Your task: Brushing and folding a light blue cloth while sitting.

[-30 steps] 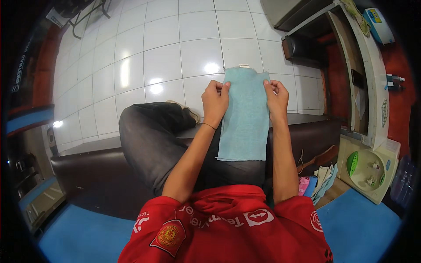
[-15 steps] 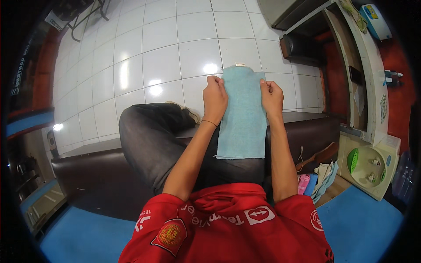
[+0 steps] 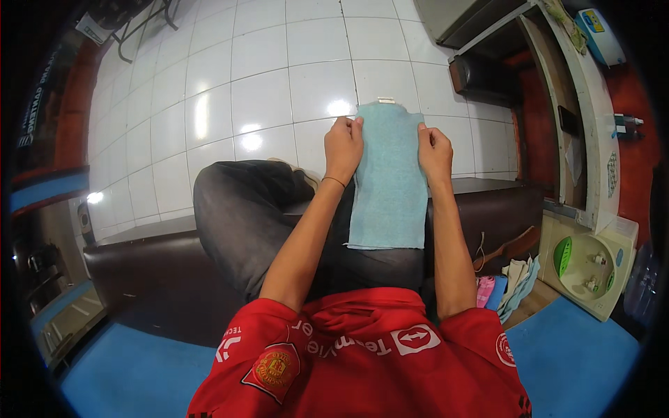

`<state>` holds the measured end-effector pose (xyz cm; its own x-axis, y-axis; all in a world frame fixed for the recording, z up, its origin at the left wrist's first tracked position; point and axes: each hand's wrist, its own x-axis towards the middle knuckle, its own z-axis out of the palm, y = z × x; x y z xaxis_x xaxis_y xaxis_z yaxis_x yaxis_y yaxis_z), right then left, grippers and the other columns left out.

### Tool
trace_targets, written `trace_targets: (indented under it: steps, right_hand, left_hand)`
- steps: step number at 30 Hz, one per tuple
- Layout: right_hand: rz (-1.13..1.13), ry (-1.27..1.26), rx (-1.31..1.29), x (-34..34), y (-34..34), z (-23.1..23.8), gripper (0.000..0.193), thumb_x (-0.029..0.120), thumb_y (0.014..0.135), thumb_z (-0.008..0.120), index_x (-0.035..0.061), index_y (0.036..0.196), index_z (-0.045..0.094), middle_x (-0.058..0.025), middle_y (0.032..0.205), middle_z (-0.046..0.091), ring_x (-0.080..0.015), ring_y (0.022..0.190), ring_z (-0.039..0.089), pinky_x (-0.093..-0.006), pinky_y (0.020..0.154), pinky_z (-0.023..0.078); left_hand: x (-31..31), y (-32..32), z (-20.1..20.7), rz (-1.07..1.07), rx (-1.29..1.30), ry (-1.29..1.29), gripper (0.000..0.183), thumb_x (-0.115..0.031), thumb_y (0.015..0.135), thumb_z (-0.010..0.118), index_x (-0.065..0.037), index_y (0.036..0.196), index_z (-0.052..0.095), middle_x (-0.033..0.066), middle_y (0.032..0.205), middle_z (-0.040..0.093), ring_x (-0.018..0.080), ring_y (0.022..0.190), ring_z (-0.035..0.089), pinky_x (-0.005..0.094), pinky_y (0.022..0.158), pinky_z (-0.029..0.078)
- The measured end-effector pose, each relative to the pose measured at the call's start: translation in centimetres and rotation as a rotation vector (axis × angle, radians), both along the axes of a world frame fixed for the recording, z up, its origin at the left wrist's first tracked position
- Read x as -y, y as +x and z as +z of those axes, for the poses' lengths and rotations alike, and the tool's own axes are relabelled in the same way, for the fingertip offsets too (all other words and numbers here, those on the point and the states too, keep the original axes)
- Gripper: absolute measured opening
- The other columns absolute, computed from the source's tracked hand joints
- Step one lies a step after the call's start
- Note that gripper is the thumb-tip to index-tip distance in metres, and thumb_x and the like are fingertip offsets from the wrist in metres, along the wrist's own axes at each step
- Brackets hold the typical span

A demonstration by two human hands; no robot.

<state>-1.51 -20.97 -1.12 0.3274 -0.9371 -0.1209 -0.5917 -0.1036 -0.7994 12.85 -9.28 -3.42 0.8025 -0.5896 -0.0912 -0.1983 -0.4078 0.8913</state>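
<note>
A light blue-green towel (image 3: 387, 181), folded into a long strip, lies over my dark trousers and reaches out past the bench edge. A small white label (image 3: 386, 100) sticks out at its far end. My left hand (image 3: 343, 148) pinches the towel's left edge near the far end, thumb on top. Opposite it, my right hand (image 3: 436, 152) grips the right edge with curled fingers. The towel hangs fairly flat between both hands, its near edge resting at my lap.
I sit on a dark brown padded bench (image 3: 160, 285). Several folded cloths (image 3: 512, 285) lie to the right beside a brown strap-like object (image 3: 507, 249). A cream water dispenser (image 3: 589, 268) stands further right, below an open cabinet (image 3: 557, 104). White tiles (image 3: 265, 90) cover the floor ahead.
Both hands keep their hold on the towel. The whole view has shifted slightly, and the towel's far end is a little more spread.
</note>
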Motion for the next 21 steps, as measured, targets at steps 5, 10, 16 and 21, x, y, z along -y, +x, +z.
trace_targets:
  steps: [5, 10, 16, 21]
  right_hand:
    - [0.025, 0.024, 0.085, 0.7, 0.0, -0.5, 0.042, 0.036, 0.094, 0.060, -0.0029, 0.079, 0.062, -0.0069, 0.063, 0.055, -0.0162, 0.060, 0.049, -0.0325, 0.060, 0.043]
    - [0.066, -0.002, 0.056, 2.0, 0.6, 0.3, 0.036, 0.034, 0.093, 0.061, -0.0014, 0.085, 0.063, -0.0071, 0.064, 0.057, -0.0176, 0.061, 0.053, -0.0325, 0.062, 0.044]
    - [0.215, -0.673, -0.069, -0.9, 1.2, 3.5, 0.029, 0.023, 0.093, 0.060, 0.0002, 0.111, 0.064, -0.0191, 0.109, 0.065, -0.0358, 0.104, 0.060, -0.0420, 0.093, 0.045]
    - [0.604, -0.592, -0.241, -8.9, -1.8, 5.5, 0.041, 0.024, 0.090, 0.062, 0.0055, 0.127, 0.059, -0.0209, 0.140, 0.047, -0.0421, 0.132, 0.039, -0.0481, 0.107, 0.033]
  left_hand:
    - [1.1, 0.2, 0.8, 0.038, -0.097, -0.047, 0.039, -0.034, 0.094, 0.060, 0.004, 0.086, 0.064, 0.0172, 0.070, 0.064, 0.0282, 0.061, 0.061, 0.0369, 0.062, 0.048]
    - [2.1, 1.5, 0.4, -0.047, 0.050, -0.085, 0.033, -0.027, 0.094, 0.059, 0.004, 0.082, 0.063, 0.0212, 0.070, 0.064, 0.0389, 0.064, 0.062, 0.0429, 0.061, 0.048]
    - [2.5, 1.7, -0.4, -0.042, 0.107, -0.042, 0.034, -0.027, 0.095, 0.058, 0.004, 0.085, 0.062, 0.0214, 0.069, 0.064, 0.0390, 0.064, 0.063, 0.0420, 0.062, 0.049]
    - [-0.2, 1.3, 0.7, -0.019, -0.120, -0.034, 0.041, -0.035, 0.094, 0.061, 0.005, 0.090, 0.060, 0.0176, 0.065, 0.064, 0.0288, 0.061, 0.066, 0.0372, 0.061, 0.051]
